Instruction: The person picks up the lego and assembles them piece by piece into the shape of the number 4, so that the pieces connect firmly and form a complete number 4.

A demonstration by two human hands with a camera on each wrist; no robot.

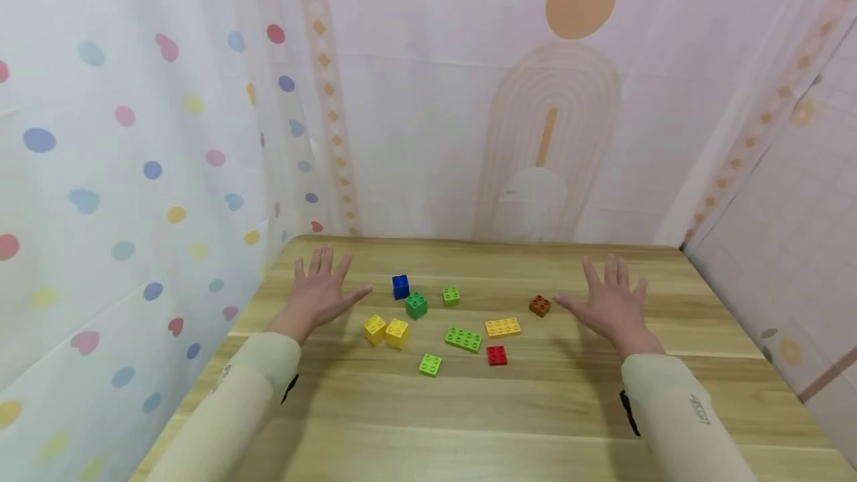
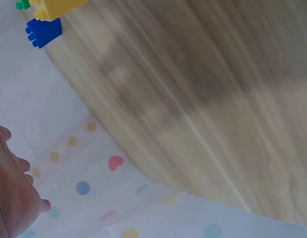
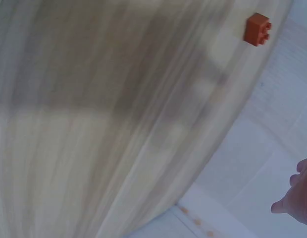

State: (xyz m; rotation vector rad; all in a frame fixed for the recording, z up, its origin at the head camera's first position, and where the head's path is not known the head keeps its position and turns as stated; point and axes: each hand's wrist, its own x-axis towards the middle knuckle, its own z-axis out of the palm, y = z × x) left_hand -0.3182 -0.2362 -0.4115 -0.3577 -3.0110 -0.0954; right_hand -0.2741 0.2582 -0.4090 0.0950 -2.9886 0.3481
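In the head view both hands are spread with straight fingers and hold nothing. My left hand (image 1: 320, 294) is above the table's left side, left of the blue brick (image 1: 400, 287) and two yellow bricks (image 1: 375, 329). My right hand (image 1: 614, 311) hovers on the right, its thumb near the brown brick (image 1: 539, 306). Between them lie a dark green brick (image 1: 416, 306), two small lime bricks (image 1: 451, 295), a long lime brick (image 1: 463, 339), a long orange-yellow brick (image 1: 503, 327) and a red brick (image 1: 497, 355). The right wrist view shows the brown brick (image 3: 257, 29) alone.
The wooden table (image 1: 375, 430) has its back edge against a patterned curtain (image 1: 428, 132). A dotted curtain (image 1: 154, 229) hangs along the left side, and another pale sheet (image 1: 790, 244) hangs on the right.
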